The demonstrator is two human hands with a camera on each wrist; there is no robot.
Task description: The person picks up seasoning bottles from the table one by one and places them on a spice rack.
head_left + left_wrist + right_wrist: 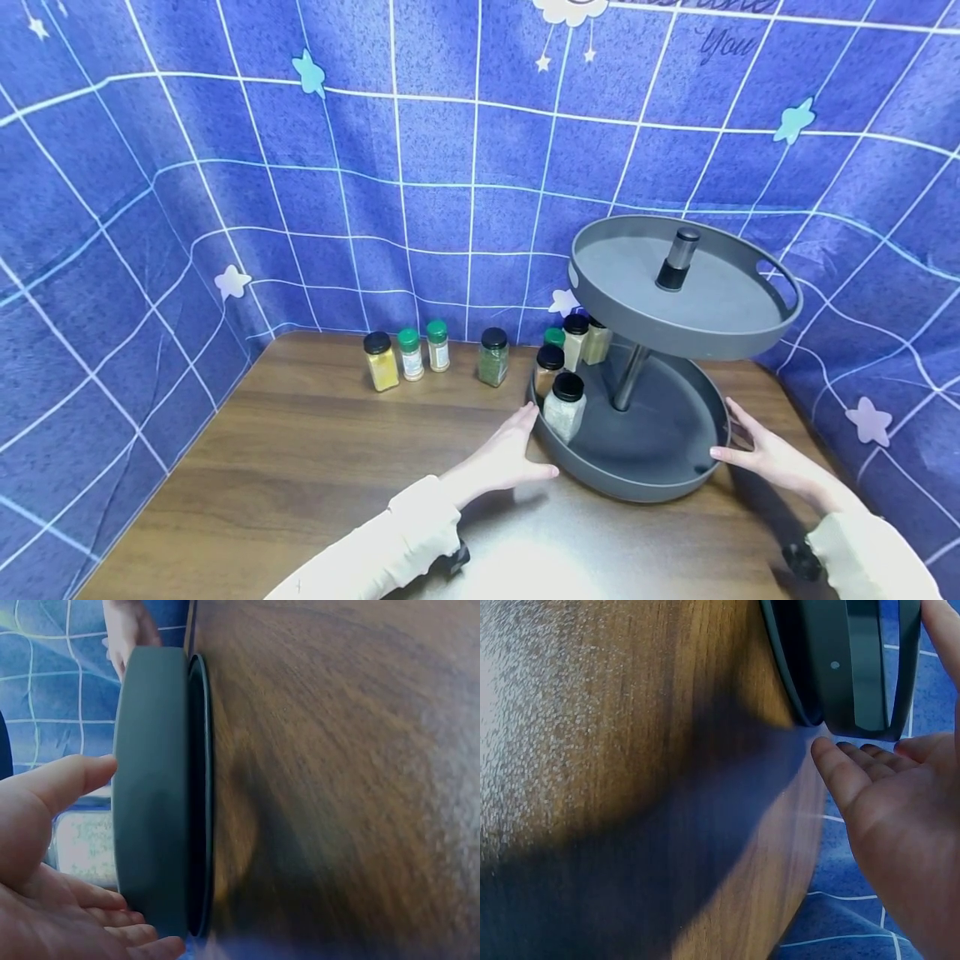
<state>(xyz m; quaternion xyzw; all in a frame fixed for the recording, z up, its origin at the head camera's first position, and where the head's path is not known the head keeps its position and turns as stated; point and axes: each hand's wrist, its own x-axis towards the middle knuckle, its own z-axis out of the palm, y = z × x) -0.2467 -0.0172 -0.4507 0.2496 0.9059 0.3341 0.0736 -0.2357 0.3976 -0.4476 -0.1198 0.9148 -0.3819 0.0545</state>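
Observation:
A grey two-tier rack (637,490) stands on the table at the right, its round trays joined by a metal post. My left hand (504,458) is at the left side of the lower tray, fingers spread; in the left wrist view its thumb and fingertips meet the tray wall (154,780). At the opposite side is my right hand (768,458), thumb and fingers apart around the rim. The right wrist view shows those fingers loosely extended by the tray's edge (832,667). Inside the lower tray, near my left hand, stands a black-lidded jar of white contents (564,412).
Behind that jar, more spice jars (574,342) crowd the tray's left side. On the table to the left stand a yellow spice jar (383,368), two green-capped bottles (412,358) and a jar of green herbs (492,362). A blue curtain (435,208) hangs behind.

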